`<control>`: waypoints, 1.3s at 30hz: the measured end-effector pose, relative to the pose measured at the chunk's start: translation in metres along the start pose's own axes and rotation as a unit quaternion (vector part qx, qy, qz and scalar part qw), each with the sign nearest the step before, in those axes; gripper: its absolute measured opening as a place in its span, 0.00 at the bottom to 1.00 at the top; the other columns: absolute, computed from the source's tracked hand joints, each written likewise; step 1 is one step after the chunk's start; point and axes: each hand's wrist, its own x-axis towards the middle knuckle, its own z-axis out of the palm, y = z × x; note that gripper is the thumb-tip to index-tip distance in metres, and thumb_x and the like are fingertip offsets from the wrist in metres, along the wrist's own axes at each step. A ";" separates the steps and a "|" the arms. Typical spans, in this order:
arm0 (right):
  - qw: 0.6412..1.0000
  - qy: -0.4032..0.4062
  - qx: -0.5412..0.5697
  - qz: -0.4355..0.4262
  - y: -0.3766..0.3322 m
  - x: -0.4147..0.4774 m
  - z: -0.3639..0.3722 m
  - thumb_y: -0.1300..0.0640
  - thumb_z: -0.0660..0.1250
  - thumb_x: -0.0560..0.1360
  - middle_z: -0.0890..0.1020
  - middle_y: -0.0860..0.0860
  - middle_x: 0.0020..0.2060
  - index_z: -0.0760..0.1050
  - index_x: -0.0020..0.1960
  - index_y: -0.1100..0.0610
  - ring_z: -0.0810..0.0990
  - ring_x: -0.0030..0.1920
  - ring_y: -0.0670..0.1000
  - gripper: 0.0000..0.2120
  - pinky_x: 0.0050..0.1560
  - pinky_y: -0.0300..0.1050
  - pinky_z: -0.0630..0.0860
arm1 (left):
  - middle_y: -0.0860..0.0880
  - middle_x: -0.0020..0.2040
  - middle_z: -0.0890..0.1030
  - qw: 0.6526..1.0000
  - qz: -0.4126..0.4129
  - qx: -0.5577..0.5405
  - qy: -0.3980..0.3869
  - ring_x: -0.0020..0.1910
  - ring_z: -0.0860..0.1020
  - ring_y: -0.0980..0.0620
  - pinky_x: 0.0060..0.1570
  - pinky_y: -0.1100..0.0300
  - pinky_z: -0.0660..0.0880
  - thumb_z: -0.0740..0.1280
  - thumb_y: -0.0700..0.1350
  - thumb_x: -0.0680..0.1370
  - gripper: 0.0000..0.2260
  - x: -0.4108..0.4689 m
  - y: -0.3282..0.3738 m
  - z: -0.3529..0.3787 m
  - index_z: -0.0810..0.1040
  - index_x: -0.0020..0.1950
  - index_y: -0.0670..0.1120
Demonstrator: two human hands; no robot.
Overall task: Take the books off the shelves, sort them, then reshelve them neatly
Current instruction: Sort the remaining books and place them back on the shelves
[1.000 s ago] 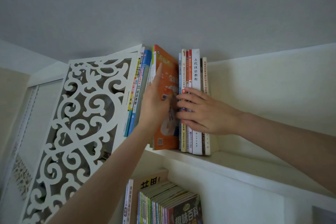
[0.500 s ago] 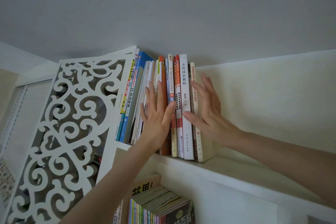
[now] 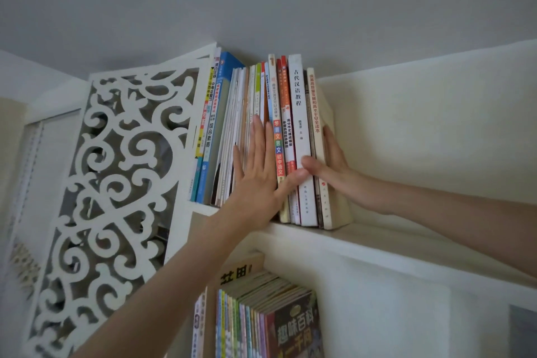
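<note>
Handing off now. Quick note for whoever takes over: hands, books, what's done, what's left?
Left hand: open, flat against the spines in the middle of the top row of books.
Right hand: open, fingers flat on the outer cover of the end book, thumb on the spines.
Books: the top row stands on the top shelf, packed against the fretwork side panel. A second row sits on the shelf below.
Done: both visible rows are shelved.
Left: probably push the spines flush, then let go. Other shelves are out of view.
</note>
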 end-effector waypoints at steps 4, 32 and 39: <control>1.000 0.011 0.019 -0.004 -0.003 -0.003 0.004 0.20 0.60 0.61 0.44 0.42 0.77 0.34 0.77 0.46 0.44 0.77 0.45 0.59 0.76 0.58 0.51 | 0.56 0.73 0.26 0.999 0.012 -0.045 0.010 0.71 0.28 0.62 0.72 0.51 0.29 0.40 0.68 0.74 0.36 -0.009 0.008 0.005 0.24 0.72 0.52; 0.984 -0.091 -0.066 0.141 -0.042 -0.051 -0.014 0.23 0.57 0.63 0.32 0.44 0.76 0.25 0.75 0.49 0.36 0.76 0.45 0.59 0.77 0.55 0.44 | 0.61 0.74 0.31 0.988 -0.021 -0.152 -0.026 0.71 0.31 0.66 0.73 0.50 0.34 0.46 0.69 0.73 0.34 -0.038 0.007 -0.010 0.33 0.73 0.60; 0.980 -0.110 -0.044 0.158 -0.057 -0.095 -0.036 0.36 0.63 0.70 0.47 0.45 0.77 0.35 0.76 0.44 0.61 0.74 0.50 0.47 0.75 0.49 0.58 | 0.57 0.75 0.33 0.997 0.021 -0.072 -0.002 0.73 0.31 0.58 0.73 0.51 0.32 0.60 0.50 0.80 0.31 -0.035 0.046 0.013 0.42 0.75 0.56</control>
